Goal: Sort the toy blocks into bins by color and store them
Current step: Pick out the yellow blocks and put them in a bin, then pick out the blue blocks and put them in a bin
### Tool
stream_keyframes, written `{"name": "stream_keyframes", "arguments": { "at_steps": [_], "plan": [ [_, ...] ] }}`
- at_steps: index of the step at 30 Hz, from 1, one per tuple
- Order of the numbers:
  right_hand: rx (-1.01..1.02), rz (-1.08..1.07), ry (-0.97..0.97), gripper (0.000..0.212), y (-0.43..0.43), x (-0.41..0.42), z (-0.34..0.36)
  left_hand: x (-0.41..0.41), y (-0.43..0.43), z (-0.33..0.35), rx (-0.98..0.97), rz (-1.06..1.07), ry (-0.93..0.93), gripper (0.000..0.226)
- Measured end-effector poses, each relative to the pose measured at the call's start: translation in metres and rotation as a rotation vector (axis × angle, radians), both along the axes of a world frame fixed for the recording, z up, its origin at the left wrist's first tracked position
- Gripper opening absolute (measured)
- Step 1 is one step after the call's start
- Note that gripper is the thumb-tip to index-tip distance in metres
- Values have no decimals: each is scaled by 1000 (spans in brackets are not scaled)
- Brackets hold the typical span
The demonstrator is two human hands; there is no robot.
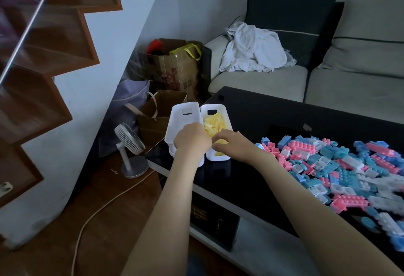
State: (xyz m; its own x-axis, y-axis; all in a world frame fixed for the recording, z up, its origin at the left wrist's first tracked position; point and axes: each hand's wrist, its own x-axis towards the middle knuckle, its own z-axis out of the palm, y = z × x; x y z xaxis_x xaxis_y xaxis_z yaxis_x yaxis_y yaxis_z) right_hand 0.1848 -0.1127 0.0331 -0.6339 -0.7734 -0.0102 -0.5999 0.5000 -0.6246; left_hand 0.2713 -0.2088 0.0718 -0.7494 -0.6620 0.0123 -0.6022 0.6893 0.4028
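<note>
Head camera looks down on a black bench (251,111) where two white bins touch at the left corner: the left hand (192,142) grips the rim of the empty bin (183,118), while the right hand (231,143) reaches into the second bin (220,109), over its yellow blocks (213,122), fingers curled down (whether they hold one I cannot tell). Pink, blue and white blocks (341,166) lie heaped on the bench to the right, apart from the bins.

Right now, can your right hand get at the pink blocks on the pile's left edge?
Probably yes. The right hand is at the bin of yellow blocks, and only bare black table lies between it and the pink blocks at the pile's left edge; nothing stands in that path.
</note>
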Motion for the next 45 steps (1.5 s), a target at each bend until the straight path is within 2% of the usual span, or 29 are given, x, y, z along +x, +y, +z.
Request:
{"name": "stream_keyframes", "arguments": {
  "at_steps": [3, 8, 11, 15, 18, 20, 23, 24, 26, 27, 29, 30, 32, 33, 35, 36, 39, 42, 45],
  "plan": [
    [-76, -25, 22, 16, 2, 1, 5, -1, 3, 3, -39, 70, 46, 27],
    [-370, -145, 49, 22, 3, 9, 18, -2, 8, 8, -68, 154, 75, 26],
    [-435, -133, 70, 23, 1, 12, 27, -3, 13, 14, -171, 141, 128, 20],
    [-553, -143, -60, 35, 3, 16, 40, -7, 27, 18, -240, 86, 208, 20],
    [-685, -220, -275, 17, 7, 15, 45, -8, 43, 21, -282, 40, 260, 18],
    [-689, -280, -379, 31, 14, 10, 46, -10, 54, 21, -345, 2, 270, 16],
    [-674, -291, -491, 34, 27, 0, 44, -12, 74, 22, -400, -32, 261, 8],
    [-679, -286, -516, 34, 32, -3, 42, -12, 81, 26, -443, -41, 264, 3],
    [-712, -316, -509, 31, 41, -10, 33, -22, 85, 23, -517, -69, 286, 8],
    [-720, -356, -491, 29, 47, -16, 27, -28, 88, 19, -495, -124, 265, 8],
    [-579, -426, -337, 31, 57, -26, 12, -38, 93, 12, -483, -153, 275, 15],
    [-407, -421, -182, 30, 62, -30, 3, -42, 99, 12, -489, -141, 282, 16],
    [-29, -299, 133, 17, 66, -35, -16, -50, 105, 8, -516, -111, 264, 19],
    [121, -234, 221, 17, 69, -35, -25, -56, 109, 4, -501, -143, 249, 17],
    [340, -105, 291, 42, 71, -32, -40, -67, 113, -7, -495, -202, 238, 15],
    [399, -70, 331, 48, 72, -32, -46, -72, 114, -11, -495, -209, 254, 15],
    [423, -86, 486, 49, 76, -36, -55, -80, 117, -16, -537, -208, 272, 15],
    [387, -155, 557, 47, 89, -43, -60, -88, 119, -22, -534, -253, 306, 26],
    [436, -188, 608, 46, 110, -48, -63, -93, 119, -26, -548, -267, 257, 23]
  ]
}}
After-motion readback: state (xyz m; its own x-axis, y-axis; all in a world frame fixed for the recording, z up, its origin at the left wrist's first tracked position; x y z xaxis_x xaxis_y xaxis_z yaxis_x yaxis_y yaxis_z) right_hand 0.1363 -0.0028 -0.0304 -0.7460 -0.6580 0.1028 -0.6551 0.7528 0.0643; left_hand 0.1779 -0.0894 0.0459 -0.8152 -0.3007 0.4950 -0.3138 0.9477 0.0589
